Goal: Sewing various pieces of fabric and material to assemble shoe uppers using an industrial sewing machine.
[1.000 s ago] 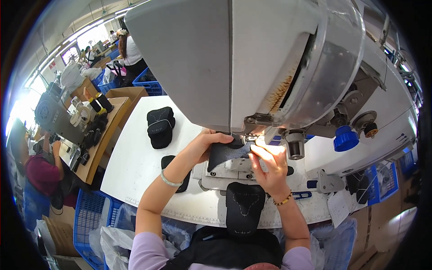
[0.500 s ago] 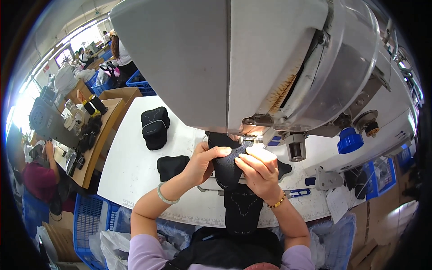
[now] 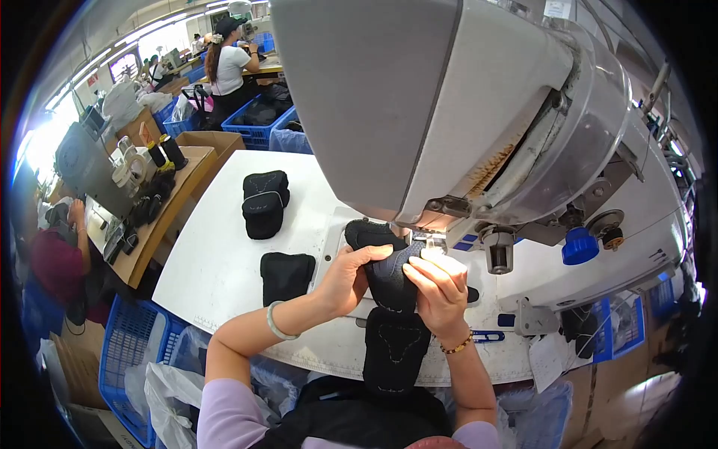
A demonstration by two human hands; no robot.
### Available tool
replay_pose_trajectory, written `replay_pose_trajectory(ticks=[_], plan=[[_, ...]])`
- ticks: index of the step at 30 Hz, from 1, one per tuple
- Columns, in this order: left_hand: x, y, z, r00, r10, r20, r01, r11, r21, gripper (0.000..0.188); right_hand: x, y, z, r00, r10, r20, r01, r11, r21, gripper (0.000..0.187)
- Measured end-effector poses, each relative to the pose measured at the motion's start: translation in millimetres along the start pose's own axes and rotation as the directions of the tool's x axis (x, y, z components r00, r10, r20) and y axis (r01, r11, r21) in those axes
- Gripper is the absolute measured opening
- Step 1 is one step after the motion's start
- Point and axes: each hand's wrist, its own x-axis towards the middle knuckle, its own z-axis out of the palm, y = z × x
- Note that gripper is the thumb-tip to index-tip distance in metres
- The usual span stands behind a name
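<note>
Slippage looks like the first risk. The held piece [image 3: 392, 288], black and soft-looking, is just below the machine [image 3: 374, 112], its upper end close to the bright metal fittings [image 3: 430, 238]. The left hand [image 3: 348, 277] pinches its left side, thumb on top; the right hand [image 3: 440, 288] is closed on the right edge, fingertips bunched. Uneven pull between the two could skew the cloth or pucker it. Whether the edge already lies under the fittings I cannot tell — glare whitens that spot — and the same glare could hide a small misalignment from the worker.

Fingers are the graver worry: the right fingertips sit nearest the fittings, so a slip forward could put them under any moving part.

Lower down, the front piece [image 3: 396, 352] lies over the near edge of the surface [image 3: 217, 247], its top meeting the held piece in view; a downward tug or a brush from a forearm might drag it off. The beaded bracelet [image 3: 458, 343] could snag loose thread, and the blue tool [image 3: 490, 336] lies near enough for that wrist to knock.
</note>
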Motion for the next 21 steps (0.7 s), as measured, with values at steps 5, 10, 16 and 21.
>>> replay_pose_trajectory(ticks=[5,10,16,21], plan=[[-9,-10,14,0.983,0.183,0.011,-0.184,0.983,0.029,0.016,-3,13,-7,1.0,0.025,-0.014,-0.025,0.999,0.035,0.018],[-13,-16,22,0.968,0.246,0.057,-0.252,0.954,0.165,0.015,-3,36,-12,0.996,0.054,-0.067,-0.045,0.991,0.125,0.014],[-16,-17,29,0.939,0.333,0.08,-0.338,0.864,0.374,0.02,-14,44,-9,0.93,0.352,0.109,-0.365,0.839,0.404,0.028],[-13,-15,32,0.924,0.363,0.123,-0.382,0.838,0.391,0.021,-14,45,-8,0.91,0.389,0.142,-0.411,0.805,0.428,0.027]])
